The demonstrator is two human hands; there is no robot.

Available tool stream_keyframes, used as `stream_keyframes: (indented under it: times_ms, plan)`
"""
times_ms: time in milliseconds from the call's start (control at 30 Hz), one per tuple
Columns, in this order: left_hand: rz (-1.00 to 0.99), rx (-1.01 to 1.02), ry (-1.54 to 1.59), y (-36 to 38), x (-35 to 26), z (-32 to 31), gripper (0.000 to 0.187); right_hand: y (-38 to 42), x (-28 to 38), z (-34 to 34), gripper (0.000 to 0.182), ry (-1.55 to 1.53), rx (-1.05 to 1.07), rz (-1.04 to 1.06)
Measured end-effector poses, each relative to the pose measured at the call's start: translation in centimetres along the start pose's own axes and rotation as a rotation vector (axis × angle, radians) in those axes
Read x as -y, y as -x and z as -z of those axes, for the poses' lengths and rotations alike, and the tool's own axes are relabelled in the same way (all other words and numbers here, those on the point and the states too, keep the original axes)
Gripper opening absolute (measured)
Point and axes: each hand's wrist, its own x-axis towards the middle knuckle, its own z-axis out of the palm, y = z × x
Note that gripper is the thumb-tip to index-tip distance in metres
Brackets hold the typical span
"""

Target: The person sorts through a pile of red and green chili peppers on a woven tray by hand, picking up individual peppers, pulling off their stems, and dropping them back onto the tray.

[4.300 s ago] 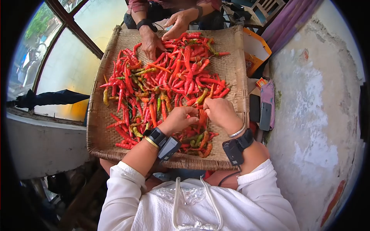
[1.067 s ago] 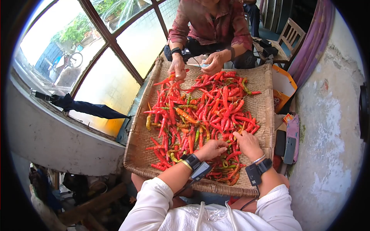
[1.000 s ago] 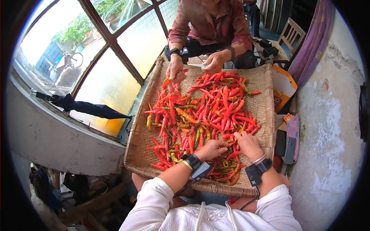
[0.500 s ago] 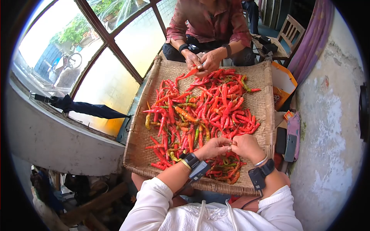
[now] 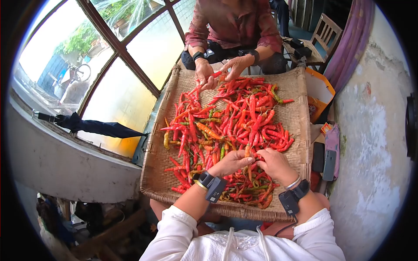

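My left hand (image 5: 233,164) pinches an orange-red chili pepper (image 5: 247,150) between thumb and fingers, over the near part of the pile. Close beside it, my right hand (image 5: 278,166) has its fingers curled in towards the same pepper; what they grip is hidden. Beneath both hands lies a heap of red chili peppers (image 5: 209,126), with some orange and green ones mixed in. The heap rests on a large square woven tray (image 5: 159,167) with a raised rim.
Across the tray, a person in a dark red shirt (image 5: 237,26) holds a red chili in both hands. A folded umbrella (image 5: 102,126) lies on the window ledge. At right are an orange-edged bag (image 5: 320,89), a phone (image 5: 329,165), a wooden chair (image 5: 324,41) and a wall (image 5: 370,143).
My hands have shifted slightly up and left, and an orange-red pepper now shows between them. The other person's hands have moved apart and left.
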Motion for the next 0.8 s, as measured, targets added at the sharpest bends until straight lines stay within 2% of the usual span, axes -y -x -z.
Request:
stream_keyframes:
  times_ms: [33, 100, 167, 200, 233, 300, 333, 367, 433, 500, 567, 700, 767, 800]
  plan:
    - [0.026, -0.007, -0.003, 0.3, -0.5, 0.8, 0.026, 0.4, 0.1, 0.0, 0.018, 0.202, 0.085, 0.034]
    - [0.138, -0.169, 0.077, 1.0, -2.2, 1.3, 0.024, 0.9, -0.8, -0.9, 0.015, 0.264, 0.156, 0.066]
    - [0.001, -0.397, 0.072, 0.7, -1.6, 2.6, 0.024, 1.0, -1.0, -1.3, 0.015, 0.378, 0.294, 0.025]
    - [-0.135, -0.485, 0.3, 0.7, -1.6, 3.1, 0.029, 0.9, -1.0, -1.2, 0.015, 0.43, 0.325, 0.023]
    - [-0.361, -0.448, 0.642, 0.5, -1.7, 3.7, 0.037, 0.9, -1.0, -1.1, 0.015, 0.43, 0.325, 0.019]
    - [-0.359, -0.495, 0.971, 0.8, -2.5, 3.5, 0.045, 1.1, -0.8, -1.1, 0.011, 0.458, 0.286, -0.036]
    - [-0.343, -0.429, 0.921, 0.7, -1.0, 4.0, 0.051, 1.3, -1.2, -1.6, 0.01, 0.464, 0.182, -0.024]
    - [-0.286, -0.401, 0.797, 0.5, -0.6, 3.6, 0.049, 1.2, -1.4, -1.7, 0.01, 0.462, 0.185, -0.031]
    - [-0.019, -0.318, 0.411, 0.5, -0.4, 2.1, 0.041, 0.7, -2.1, -1.6, 0.012, 0.511, 0.19, -0.012]
    - [0.188, -0.177, 0.279, 0.1, 0.5, 0.7, 0.034, 0.7, -3.2, -2.3, 0.012, 0.514, 0.179, 0.037]
    - [0.196, -0.085, -0.064, -0.3, 1.5, -0.3, 0.035, 0.8, -3.3, -2.3, 0.013, 0.524, 0.241, 0.031]
    - [0.229, 0.001, -0.292, -0.6, 2.6, -1.4, 0.035, 1.0, -2.5, -2.4, 0.013, 0.417, 0.209, -0.032]
    - [0.26, 0.03, -0.302, -0.6, 2.2, -2.1, 0.036, 0.8, -2.5, -2.4, 0.013, 0.405, 0.33, -0.044]
    - [0.155, 0.058, -0.455, -0.7, 2.3, -2.2, 0.035, 0.5, -2.2, -2.2, 0.013, 0.427, 0.383, -0.053]
